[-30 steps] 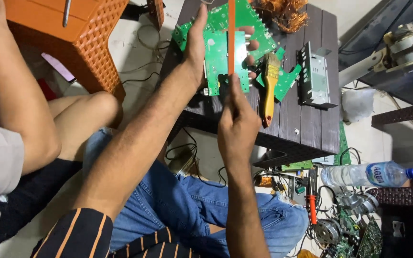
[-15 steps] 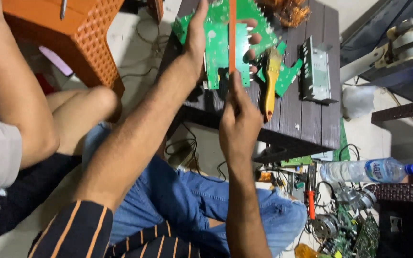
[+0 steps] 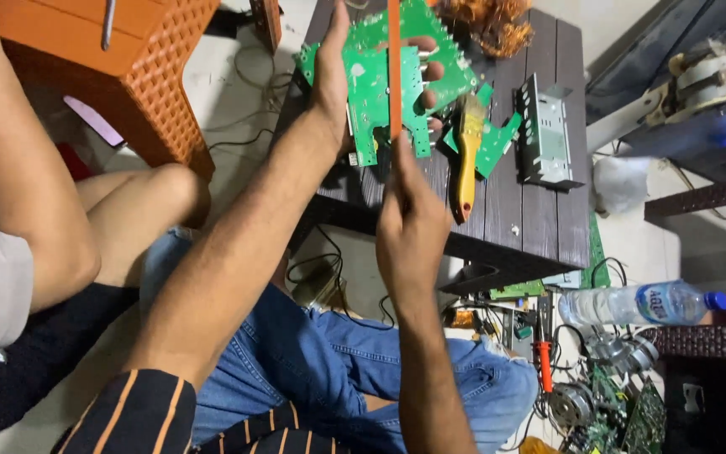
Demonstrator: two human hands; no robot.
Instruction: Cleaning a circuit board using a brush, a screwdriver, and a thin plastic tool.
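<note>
Head view: against the picture of a second ago, the right hand (image 3: 409, 227) has kept its place below the board, and the orange rod it holds still runs straight up across the green; the left hand (image 3: 338, 80) still clasps the board's left edge. The whole scene sits a touch lower and nearer in the frame, so the stool and the board's top edge are cut by the upper border; nothing on the table has changed place.

The work surface is a low dark slatted table (image 3: 539, 227), standing on a pale floor strewn with black cables. Left of the left hand stands an orange plastic stool (image 3: 153, 76). Beyond the fingers of the left hand, to the right, a yellow-handled brush (image 3: 466, 168) lies on the table, with a small green board piece (image 3: 497, 143) beside it and a grey metal casing (image 3: 545, 134) further right. A tangle of copper wire (image 3: 485, 25) lies at the table's far edge. Well right of the right hand, down on the floor, lie a clear water bottle (image 3: 640, 304), a red-handled tool (image 3: 541, 361) and motor parts. Another person's bare arm (image 3: 27, 193) and knee fill the left side.

The green circuit board (image 3: 371, 92) is held tilted above the table, the left hand's palm against its left edge and fingertips curling round from behind. The right hand, just beneath the board, is closed round the orange rod (image 3: 394, 67), which crosses the board's face.
</note>
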